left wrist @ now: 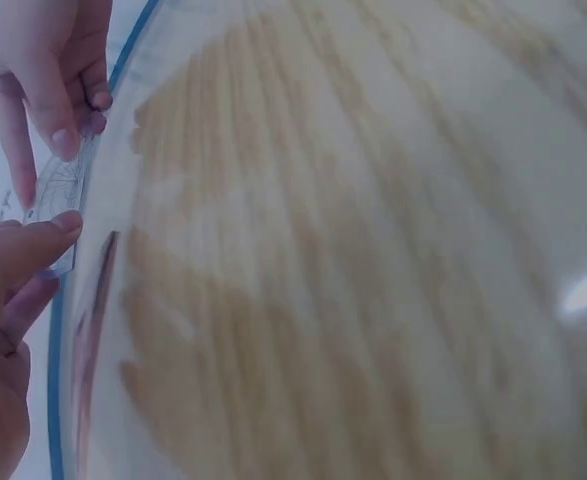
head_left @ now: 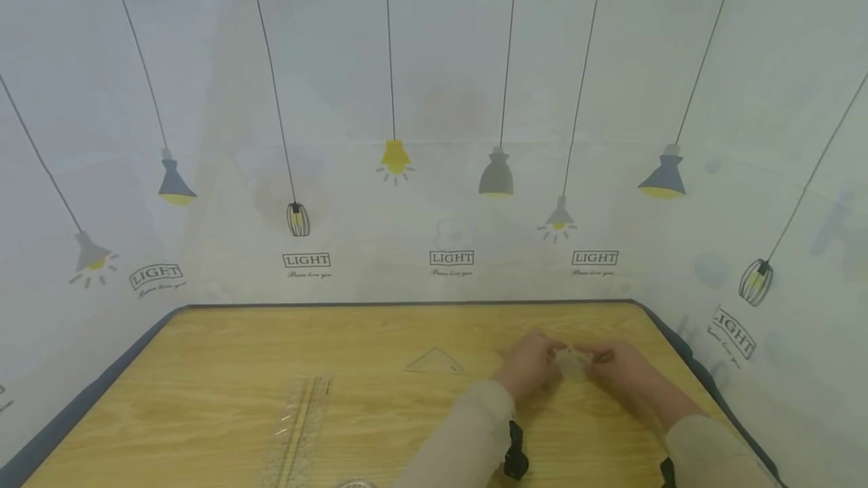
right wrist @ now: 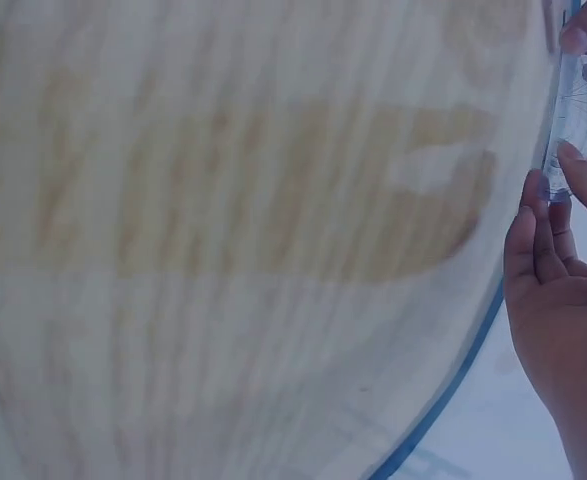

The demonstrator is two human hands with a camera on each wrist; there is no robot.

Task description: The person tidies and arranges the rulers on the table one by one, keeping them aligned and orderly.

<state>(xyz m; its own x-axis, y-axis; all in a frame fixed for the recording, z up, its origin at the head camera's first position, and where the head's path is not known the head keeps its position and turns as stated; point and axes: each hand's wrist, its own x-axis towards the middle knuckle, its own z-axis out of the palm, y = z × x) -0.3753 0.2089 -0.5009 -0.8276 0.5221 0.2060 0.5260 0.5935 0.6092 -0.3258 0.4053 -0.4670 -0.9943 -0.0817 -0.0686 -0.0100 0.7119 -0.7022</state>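
A clear plastic protractor is held up between both hands above the right part of the table. The left hand pinches one end of it, thumb on the near face in the left wrist view. At the other end the right hand grips it between thumb and fingers. Markings show on the protractor in the left wrist view; fingers cover both its ends. A clear triangular set square lies flat on the table, left of the left hand.
Clear rulers lie lengthwise on the left half of the wood-grain table. Part of a round clear object shows at the bottom edge. A pale wall covering printed with lamps surrounds the table.
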